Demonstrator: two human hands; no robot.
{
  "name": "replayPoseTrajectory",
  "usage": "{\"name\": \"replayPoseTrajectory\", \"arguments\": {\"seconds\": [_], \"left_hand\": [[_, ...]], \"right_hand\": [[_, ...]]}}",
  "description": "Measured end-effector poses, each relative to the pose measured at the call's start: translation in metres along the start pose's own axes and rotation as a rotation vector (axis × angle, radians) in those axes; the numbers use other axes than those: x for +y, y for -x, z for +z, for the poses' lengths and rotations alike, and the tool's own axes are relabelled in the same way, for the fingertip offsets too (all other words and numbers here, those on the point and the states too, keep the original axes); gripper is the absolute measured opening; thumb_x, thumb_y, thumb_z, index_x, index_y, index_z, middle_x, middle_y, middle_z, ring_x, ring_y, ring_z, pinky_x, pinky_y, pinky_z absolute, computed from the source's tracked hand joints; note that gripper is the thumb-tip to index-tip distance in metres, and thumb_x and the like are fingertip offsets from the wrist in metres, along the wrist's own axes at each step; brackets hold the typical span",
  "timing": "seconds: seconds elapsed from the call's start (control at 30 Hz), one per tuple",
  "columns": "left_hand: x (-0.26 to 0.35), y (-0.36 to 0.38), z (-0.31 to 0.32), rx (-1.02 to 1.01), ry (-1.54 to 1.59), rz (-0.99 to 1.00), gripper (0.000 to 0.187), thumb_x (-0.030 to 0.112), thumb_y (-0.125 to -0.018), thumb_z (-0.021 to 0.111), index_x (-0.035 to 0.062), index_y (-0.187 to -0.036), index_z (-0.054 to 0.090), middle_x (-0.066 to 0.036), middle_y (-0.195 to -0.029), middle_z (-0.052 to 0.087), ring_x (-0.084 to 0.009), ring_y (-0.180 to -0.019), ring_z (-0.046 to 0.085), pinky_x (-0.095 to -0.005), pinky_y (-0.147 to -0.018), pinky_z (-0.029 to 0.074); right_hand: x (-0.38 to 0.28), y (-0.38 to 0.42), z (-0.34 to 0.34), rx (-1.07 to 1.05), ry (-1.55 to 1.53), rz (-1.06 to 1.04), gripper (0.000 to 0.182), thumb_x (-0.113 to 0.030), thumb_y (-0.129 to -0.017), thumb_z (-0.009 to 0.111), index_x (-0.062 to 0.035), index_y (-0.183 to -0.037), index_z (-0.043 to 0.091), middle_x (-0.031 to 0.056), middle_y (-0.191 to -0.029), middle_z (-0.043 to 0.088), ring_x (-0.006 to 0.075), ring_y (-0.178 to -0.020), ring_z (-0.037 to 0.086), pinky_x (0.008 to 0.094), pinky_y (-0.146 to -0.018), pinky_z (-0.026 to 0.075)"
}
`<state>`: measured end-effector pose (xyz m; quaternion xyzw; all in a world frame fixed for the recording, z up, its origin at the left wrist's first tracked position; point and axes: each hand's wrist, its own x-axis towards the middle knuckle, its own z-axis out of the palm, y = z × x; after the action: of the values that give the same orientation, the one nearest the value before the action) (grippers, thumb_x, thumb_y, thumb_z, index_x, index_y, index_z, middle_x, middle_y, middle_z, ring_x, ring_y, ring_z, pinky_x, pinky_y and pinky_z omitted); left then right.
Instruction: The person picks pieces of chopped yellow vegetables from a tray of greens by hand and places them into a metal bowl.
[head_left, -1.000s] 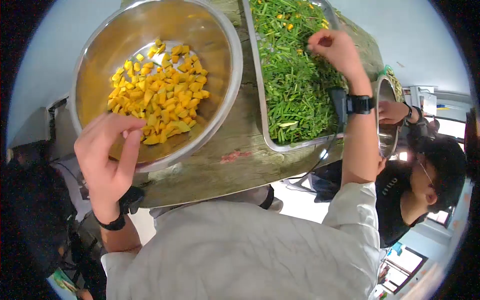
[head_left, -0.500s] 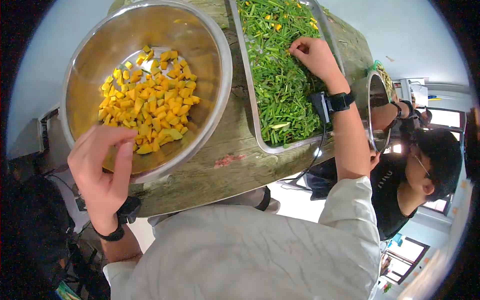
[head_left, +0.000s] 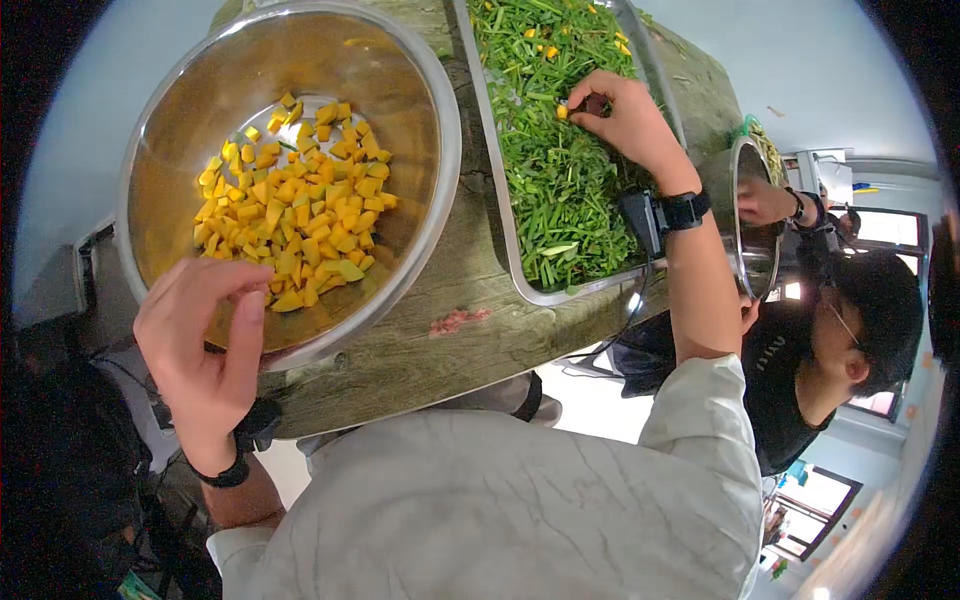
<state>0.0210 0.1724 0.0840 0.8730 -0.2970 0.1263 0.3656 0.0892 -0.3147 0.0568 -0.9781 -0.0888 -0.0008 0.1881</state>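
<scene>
My right hand (head_left: 628, 118) is over the metal tray (head_left: 527, 292). Its thumb and forefinger pinch an orange pumpkin cube (head_left: 562, 112) just above chopped green stems and leaves (head_left: 560, 190). A few more orange cubes (head_left: 540, 45) lie on the greens toward the far end. My left hand (head_left: 200, 335) hovers at the near rim of a large steel bowl (head_left: 415, 270). Its fingers are loosely bent, with a small gap between thumb and forefinger and nothing visible in it. Inside the bowl lies a heap of diced pumpkin (head_left: 300, 215).
Bowl and tray stand side by side on a wood-patterned table (head_left: 400, 375). To the right, another person (head_left: 800, 370) in black has a hand (head_left: 765, 200) over a second metal bowl (head_left: 745, 220). A cable (head_left: 625, 325) runs down from my right wrist device.
My right hand has drawn slightly left, and an orange pumpkin cube now shows between its fingertips. The other person's hand has moved over the second bowl. My left hand has barely moved.
</scene>
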Motion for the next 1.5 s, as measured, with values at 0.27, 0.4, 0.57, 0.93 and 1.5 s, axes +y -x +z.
{"name": "replayPoseTrajectory", "arguments": {"seconds": [0.27, 0.4, 0.57, 0.93, 1.5], "left_hand": [[0.0, 0.0, 0.0, 0.001, 0.004, 0.001, 0.008, 0.0, -0.084, 0.071, -0.0007, -0.092, 0.072, -0.014, -0.082, 0.071, -0.0316, -0.072, 0.067, -0.038, -0.07, 0.051], [-0.001, 0.001, -0.001, -0.029, 0.002, -0.022, 0.008, 0.003, -0.086, 0.07, -0.0004, -0.093, 0.072, -0.013, -0.085, 0.072, -0.0314, -0.076, 0.068, -0.0385, -0.074, 0.051], [0.004, 0.003, -0.005, -0.076, -0.002, -0.092, 0.01, 0.008, -0.092, 0.068, 0.0004, -0.096, 0.073, -0.013, -0.091, 0.074, -0.0315, -0.085, 0.069, -0.0399, -0.083, 0.052], [-0.001, 0.001, -0.001, 0.0, 0.005, -0.002, 0.009, 0.001, -0.084, 0.071, -0.0003, -0.092, 0.073, -0.014, -0.083, 0.072, -0.0316, -0.073, 0.067, -0.0384, -0.071, 0.051], [0.003, 0.003, -0.004, -0.05, 0.018, -0.067, 0.008, 0.006, -0.09, 0.068, 0.0008, -0.095, 0.072, -0.014, -0.088, 0.073, -0.0324, -0.083, 0.069, -0.0401, -0.081, 0.052]], "right_hand": [[-0.009, -0.005, 0.004, -0.044, -0.003, 0.158, 0.021, -0.022, -0.094, 0.08, -0.002, -0.101, 0.08, 0.0122, -0.09, 0.078, 0.0223, -0.081, 0.073, 0.0366, -0.078, 0.058], [-0.006, -0.006, 0.005, -0.021, -0.031, 0.029, 0.02, -0.021, -0.094, 0.08, -0.0021, -0.101, 0.079, 0.0069, -0.09, 0.077, 0.0161, -0.08, 0.068, 0.0325, -0.076, 0.056], [-0.007, -0.005, -0.002, -0.009, -0.045, 0.061, 0.019, -0.019, -0.092, 0.082, -0.0025, -0.1, 0.079, 0.005, -0.09, 0.077, 0.0147, -0.079, 0.067, 0.0313, -0.075, 0.055], [-0.013, -0.004, 0.006, 0.066, -0.057, 0.002, 0.017, -0.014, -0.089, 0.083, -0.0016, -0.1, 0.078, 0.004, -0.088, 0.074, 0.0131, -0.077, 0.067, 0.0307, -0.074, 0.056], [-0.032, 0.018, -0.016, -0.015, -0.815, 0.11, 0.018, -0.005, -0.096, 0.078, -0.0055, -0.114, 0.072, 0.002, -0.101, 0.077, 0.007, -0.088, 0.07, 0.0238, -0.071, 0.055]]}}
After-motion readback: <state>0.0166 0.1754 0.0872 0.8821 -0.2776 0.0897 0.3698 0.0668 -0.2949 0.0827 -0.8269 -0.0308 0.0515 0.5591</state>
